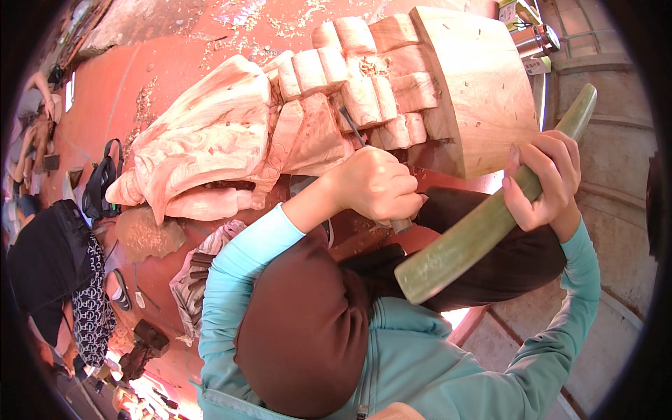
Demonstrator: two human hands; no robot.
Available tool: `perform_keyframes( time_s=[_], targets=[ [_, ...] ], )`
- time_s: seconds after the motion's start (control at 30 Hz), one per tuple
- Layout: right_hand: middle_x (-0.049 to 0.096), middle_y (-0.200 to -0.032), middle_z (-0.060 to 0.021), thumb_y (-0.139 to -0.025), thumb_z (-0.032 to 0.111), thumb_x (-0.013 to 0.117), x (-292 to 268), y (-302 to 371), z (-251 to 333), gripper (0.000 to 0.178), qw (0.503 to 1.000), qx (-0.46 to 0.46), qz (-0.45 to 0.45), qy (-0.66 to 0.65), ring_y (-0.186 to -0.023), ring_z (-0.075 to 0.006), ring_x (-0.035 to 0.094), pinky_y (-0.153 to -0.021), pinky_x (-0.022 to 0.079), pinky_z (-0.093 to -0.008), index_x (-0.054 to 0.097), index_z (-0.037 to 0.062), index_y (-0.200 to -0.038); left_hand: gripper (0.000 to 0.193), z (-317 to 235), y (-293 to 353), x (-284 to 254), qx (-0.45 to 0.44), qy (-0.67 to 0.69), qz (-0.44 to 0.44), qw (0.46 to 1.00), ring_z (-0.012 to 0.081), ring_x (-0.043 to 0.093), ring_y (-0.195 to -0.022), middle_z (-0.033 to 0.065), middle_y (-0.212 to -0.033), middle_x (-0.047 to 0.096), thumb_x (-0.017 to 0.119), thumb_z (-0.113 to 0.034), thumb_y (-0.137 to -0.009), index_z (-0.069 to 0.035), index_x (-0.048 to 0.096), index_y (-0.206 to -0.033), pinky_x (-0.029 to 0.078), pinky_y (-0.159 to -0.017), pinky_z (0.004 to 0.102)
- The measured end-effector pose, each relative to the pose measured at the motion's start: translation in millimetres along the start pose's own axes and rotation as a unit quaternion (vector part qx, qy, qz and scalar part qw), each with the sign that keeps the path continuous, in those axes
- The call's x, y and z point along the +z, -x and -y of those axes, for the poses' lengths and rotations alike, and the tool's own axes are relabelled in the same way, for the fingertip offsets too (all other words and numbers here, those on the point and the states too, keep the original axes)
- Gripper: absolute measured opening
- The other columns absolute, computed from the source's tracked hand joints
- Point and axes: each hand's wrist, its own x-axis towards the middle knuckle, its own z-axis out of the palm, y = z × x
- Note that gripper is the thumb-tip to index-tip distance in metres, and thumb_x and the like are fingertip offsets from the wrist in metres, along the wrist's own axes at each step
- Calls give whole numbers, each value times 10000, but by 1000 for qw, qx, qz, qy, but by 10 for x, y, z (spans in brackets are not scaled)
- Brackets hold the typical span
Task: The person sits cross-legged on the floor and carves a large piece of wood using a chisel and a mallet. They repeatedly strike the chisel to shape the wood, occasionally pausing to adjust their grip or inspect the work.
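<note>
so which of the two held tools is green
The thick club in the right hand. The chisel in the left hand is thinner, with a dark shaft.

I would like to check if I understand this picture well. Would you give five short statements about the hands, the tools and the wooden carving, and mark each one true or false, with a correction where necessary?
1. The left hand grips a chisel. True.
2. The right hand holds a long green bar. True.
3. The green bar touches the chisel. False: the two are apart.
4. Wood shavings lie on the wooden carving. True.
5. The wooden carving is painted dark blue. False: it shows bare, pale wood.
</note>
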Motion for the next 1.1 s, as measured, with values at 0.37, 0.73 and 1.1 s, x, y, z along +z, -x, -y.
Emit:
perform_keyframes(
  time_s=[0.37, 0.73, 1.1],
  targets=[
    [550, -765, -75, -511, 117, 688, 10, 40, -11, 420, 1000, 14, 10, -24, -644, -262, 518, -568, 445, -363, 590, 301, -875, 306, 71, 14, -25, 30, 35, -3, 999, 111, 382, -414, -22, -511, 298, 668, -93, -629, -119, 383, -522, 281, -348, 262],
    [555, -772, -87, -506, 141, 689, 8, 78, -103, 317, 999, -27, -30, -27, -664, -261, 519, -601, 458, -379, 617, 245, -796, 143, 84, 7, -25, 11, -4, 26, 1000, 103, 427, -429, -28, -523, 319, 600, -178, -573, -136, 464, -574, 322, -350, 264],
    [557, -734, -60, -496, 104, 678, 93, 33, -80, 265, 999, -1, -3, 50, -658, -247, 525, -616, 466, -373, 618, 169, -746, 123, 106, -4, -35, -8, -29, 16, 999, 109, 449, -437, -29, -522, 361, 609, -178, -570, -136, 494, -585, 351, -355, 259]
  ],
)
